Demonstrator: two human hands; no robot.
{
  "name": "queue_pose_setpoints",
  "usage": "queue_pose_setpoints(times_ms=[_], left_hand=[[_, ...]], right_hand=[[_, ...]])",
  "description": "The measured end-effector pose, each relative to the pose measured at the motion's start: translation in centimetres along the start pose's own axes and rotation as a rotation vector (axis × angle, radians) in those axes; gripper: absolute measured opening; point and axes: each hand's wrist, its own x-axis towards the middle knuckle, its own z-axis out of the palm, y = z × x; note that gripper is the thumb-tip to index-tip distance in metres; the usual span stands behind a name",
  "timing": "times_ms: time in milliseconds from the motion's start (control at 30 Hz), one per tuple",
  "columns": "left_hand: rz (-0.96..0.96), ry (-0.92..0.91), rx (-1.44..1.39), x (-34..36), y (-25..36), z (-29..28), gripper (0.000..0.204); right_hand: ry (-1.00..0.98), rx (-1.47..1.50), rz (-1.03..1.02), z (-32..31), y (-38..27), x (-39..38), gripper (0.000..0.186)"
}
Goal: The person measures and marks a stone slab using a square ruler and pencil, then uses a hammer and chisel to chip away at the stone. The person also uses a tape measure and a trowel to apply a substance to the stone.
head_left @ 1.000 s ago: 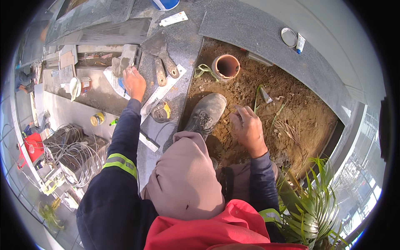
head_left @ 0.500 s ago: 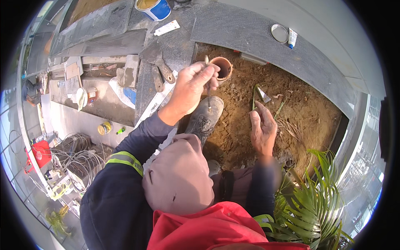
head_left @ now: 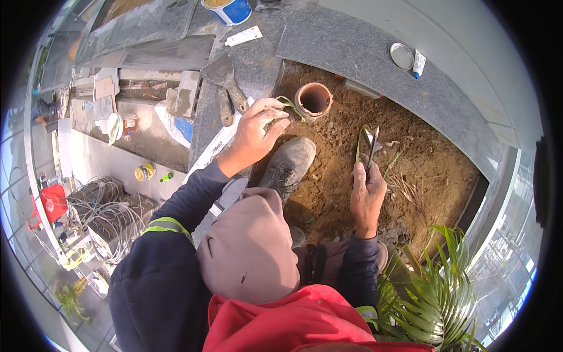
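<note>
My left hand (head_left: pixel 255 134) is beside the clay pipe (head_left: pixel 314 100), its fingers curled together at a thin green leaf strip (head_left: pixel 289 104) that loops out past their tips. Over the bare soil, my right hand (head_left: pixel 368 196) grips a slim, dark metal tool (head_left: pixel 373 148) between thumb and fingers. Its narrow end points away from me, above a small white triangular scrap lying on the soil. The exact kind of tool is unclear. Between the hands, my dusty shoe (head_left: pixel 288 161) stands on the ground.
Two scrapers (head_left: pixel 227 94) rest on the grey stone slab at left. A blue and white tub (head_left: pixel 229 10) and a white tube (head_left: pixel 243 36) stand beyond. A round lid (head_left: pixel 401 56) lies on the far ledge. Palm fronds (head_left: pixel 434 299) rise at lower right; tangled cables (head_left: pixel 111 220) lie far left.
The slim tool, before in my left hand, is now in my right, which has closed from open. My left hand has shifted slightly left, and the leaf strip shows more plainly.
</note>
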Motion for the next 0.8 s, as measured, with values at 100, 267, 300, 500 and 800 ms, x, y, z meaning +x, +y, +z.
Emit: queue_pose_setpoints(times_ms=[100, 267, 300, 500, 800], left_hand=[[-0.066, 0.090, 0.194, -3.4, -2.2, -3.0, 0.020], [-0.301, 0.298, 0.458, -6.2, -12.7, -7.7, 0.034], [-0.362, 0.336, 0.503, -6.1, -15.4, -8.3, 0.038], [-0.637, 0.318, 0.665, -4.4, -20.7, -5.5, 0.055], [-0.731, 0.273, 0.579, -4.1, -19.3, -5.9, 0.055]], right_hand=[[0.002, 0.089, -0.017, 0.3, 0.5, 0.0, 0.034], [-0.013, 0.062, -0.144, 2.0, 1.0, -0.7, 0.035], [0.006, 0.092, -0.166, 2.6, 0.7, -0.8, 0.037], [-0.032, 0.183, -0.078, 2.0, -0.6, -1.6, 0.045], [-0.002, 0.413, -0.047, 3.0, -1.1, 0.0, 0.049]])
